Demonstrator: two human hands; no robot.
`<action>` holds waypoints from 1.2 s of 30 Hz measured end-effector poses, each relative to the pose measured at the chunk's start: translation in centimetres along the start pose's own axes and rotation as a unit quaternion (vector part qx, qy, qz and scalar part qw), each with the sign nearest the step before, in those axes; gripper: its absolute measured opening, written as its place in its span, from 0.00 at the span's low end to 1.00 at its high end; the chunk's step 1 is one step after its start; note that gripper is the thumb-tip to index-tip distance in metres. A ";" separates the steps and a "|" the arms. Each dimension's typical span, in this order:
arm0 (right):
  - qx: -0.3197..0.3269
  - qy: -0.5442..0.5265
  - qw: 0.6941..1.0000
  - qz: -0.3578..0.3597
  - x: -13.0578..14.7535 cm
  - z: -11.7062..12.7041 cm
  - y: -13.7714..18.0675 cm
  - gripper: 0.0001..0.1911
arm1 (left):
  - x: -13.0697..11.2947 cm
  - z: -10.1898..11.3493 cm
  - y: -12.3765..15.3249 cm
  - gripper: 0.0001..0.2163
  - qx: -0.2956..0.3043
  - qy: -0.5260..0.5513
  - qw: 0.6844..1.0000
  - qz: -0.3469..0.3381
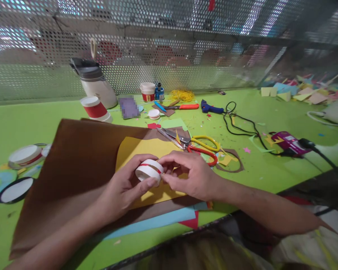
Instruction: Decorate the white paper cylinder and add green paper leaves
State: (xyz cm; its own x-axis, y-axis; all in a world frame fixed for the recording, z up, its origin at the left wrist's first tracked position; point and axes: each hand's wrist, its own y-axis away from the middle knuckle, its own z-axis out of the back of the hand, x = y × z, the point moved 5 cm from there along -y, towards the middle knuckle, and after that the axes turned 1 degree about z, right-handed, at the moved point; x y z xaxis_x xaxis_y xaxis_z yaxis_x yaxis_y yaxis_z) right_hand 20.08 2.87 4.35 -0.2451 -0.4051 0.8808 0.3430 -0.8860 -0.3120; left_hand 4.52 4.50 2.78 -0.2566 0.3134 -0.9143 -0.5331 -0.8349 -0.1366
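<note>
A small round white lid (146, 173) with a thin red and brown band around its side is held tilted above a yellow paper sheet (135, 150). My left hand (125, 183) wraps round it from the left, thumb along the near side. From the right, the thumb and fingers of my right hand (191, 174) pinch at the lid's edge beside the red part of the band. Whether they grip the band or the lid itself is hidden. Large scissors (186, 140) with one yellow and one red handle lie open just beyond my right hand.
Brown sheets (81, 157) lie under the yellow one. Behind stand a jug (98, 82), a red-and-white tub (94, 108) and another tub (148, 92). An orange-handled knife (188, 107), a blue glue gun (211, 107) and a corded purple box (290, 142) lie rightward.
</note>
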 end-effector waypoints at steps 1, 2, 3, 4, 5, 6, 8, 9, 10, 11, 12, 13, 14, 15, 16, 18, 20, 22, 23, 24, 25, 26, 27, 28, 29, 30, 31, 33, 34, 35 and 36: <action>-0.002 0.012 1.000 0.009 0.1 0.0 0.0 0.11 | 0.0 0.0 0.0 0.15 0.001 -0.002 1.000 -0.008; -0.003 0.023 1.000 0.017 0.2 0.1 0.0 0.11 | -0.1 0.0 0.0 0.15 0.000 -0.008 1.000 -0.014; -0.003 0.032 0.999 0.025 0.3 0.1 0.0 0.11 | -0.1 0.0 0.0 0.15 -0.002 -0.018 1.000 -0.019; -0.001 0.041 0.999 0.032 0.3 0.1 0.0 0.10 | -0.2 0.0 0.0 0.15 -0.004 -0.031 0.999 -0.023; -0.001 0.050 0.998 0.041 0.4 0.2 0.0 0.10 | -0.2 0.0 0.0 0.15 -0.004 -0.044 0.999 -0.026; 0.000 0.058 0.997 0.051 0.4 0.2 0.0 0.09 | -0.3 0.0 0.0 0.15 -0.004 -0.056 0.998 -0.029; 0.000 0.073 0.995 0.072 0.6 0.2 0.1 0.09 | -0.5 0.0 0.1 0.15 -0.003 -0.072 0.997 -0.033; 0.001 0.081 0.993 0.080 0.6 0.1 0.2 0.09 | -0.6 0.0 0.1 0.15 -0.003 -0.077 0.996 -0.036; 0.002 0.090 0.992 0.087 0.7 0.1 0.2 0.09 | -0.7 0.0 0.2 0.15 -0.003 -0.081 0.996 -0.039; 0.002 0.101 0.990 0.094 0.8 0.0 0.3 0.09 | -0.8 0.0 0.2 0.15 -0.004 -0.086 0.995 -0.041; 0.001 0.114 0.988 0.101 0.9 -0.1 0.4 0.09 | -0.8 0.0 0.2 0.15 -0.004 -0.090 0.995 -0.043; -0.001 0.127 0.986 0.109 1.0 -0.2 0.4 0.09 | -0.9 -0.1 0.3 0.15 -0.004 -0.093 0.995 -0.045; -0.003 0.137 0.983 0.119 1.2 -0.3 0.5 0.09 | -1.0 -0.2 0.3 0.15 -0.006 -0.095 0.994 -0.046; -0.005 0.146 0.981 0.129 1.3 -0.4 0.6 0.09 | -1.1 -0.3 0.3 0.15 -0.009 -0.094 0.994 -0.046; -0.008 0.155 0.978 0.142 1.4 -0.5 0.6 0.10 | -1.1 -0.3 0.3 0.15 -0.013 -0.090 0.995 -0.043; -0.015 0.174 0.971 0.162 1.5 -0.7 0.7 0.11 | -1.1 -0.4 0.2 0.13 -0.021 -0.078 0.996 -0.037; -0.017 0.190 0.966 0.173 1.5 -0.9 0.8 0.12 | -0.9 -0.4 0.2 0.13 -0.028 -0.070 0.997 -0.031; -0.013 0.190 0.966 0.176 1.5 -1.0 0.8 0.13 | -0.7 -0.5 0.2 0.13 -0.027 -0.069 0.997 -0.028; -0.010 0.187 0.967 0.175 1.5 -1.0 0.8 0.13 | -0.5 -0.5 0.2 0.13 -0.025 -0.068 0.997 -0.026; -0.007 0.184 0.968 0.173 1.5 -1.1 0.8 0.13 | -0.4 -0.5 0.2 0.13 -0.023 -0.066 0.997 -0.024; -0.004 0.182 0.968 0.170 1.5 -1.1 0.8 0.13 | -0.3 -0.5 0.2 0.13 -0.020 -0.064 0.997 -0.023; -0.002 0.182 0.969 0.166 1.5 -1.1 0.8 0.12 | -0.2 -0.6 0.2 0.12 -0.019 -0.063 0.998 -0.020; -0.001 0.182 0.970 0.161 1.5 -1.2 0.9 0.12 | -0.2 -0.6 0.2 0.12 -0.017 -0.062 0.998 -0.018; -0.001 0.184 0.970 0.155 1.5 -1.2 0.9 0.12 | -0.1 -0.7 0.2 0.11 -0.016 -0.062 0.998 -0.015; -0.002 0.189 0.971 0.150 1.4 -1.3 1.0 0.12 | -0.1 -0.7 0.2 0.10 -0.014 -0.061 0.998 -0.012; -0.005 0.195 0.970 0.146 1.3 -1.4 1.1 0.12 | -0.1 -0.8 0.2 0.10 -0.011 -0.061 0.998 -0.009; -0.009 0.202 0.969 0.145 1.2 -1.5 1.2 0.12 | -0.1 -0.8 0.2 0.09 -0.009 -0.062 0.998 -0.008; -0.021 0.221 0.963 0.151 1.0 -1.6 1.3 0.11 | -0.1 -0.8 0.2 0.09 -0.010 -0.066 0.998 -0.009; -0.028 0.229 0.960 0.157 0.9 -1.7 1.4 0.10 | -0.2 -0.8 0.2 0.09 -0.011 -0.065 0.998 -0.008; -0.035 0.235 0.958 0.163 0.9 -1.7 1.5 0.10 | -0.2 -0.8 0.2 0.09 -0.010 -0.061 0.998 -0.007; -0.042 0.239 0.956 0.167 0.8 -1.8 1.5 0.10 | -0.1 -0.8 0.2 0.08 -0.006 -0.054 0.999 -0.004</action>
State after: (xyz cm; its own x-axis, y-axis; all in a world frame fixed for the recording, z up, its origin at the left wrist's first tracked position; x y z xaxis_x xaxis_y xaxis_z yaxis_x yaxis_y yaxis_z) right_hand 18.81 0.78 3.98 -0.5277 -0.7074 0.4702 0.4059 -0.6963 -0.5920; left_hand 5.04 3.93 2.58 -0.3373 0.3665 -0.8671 -0.5262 -0.8371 -0.1492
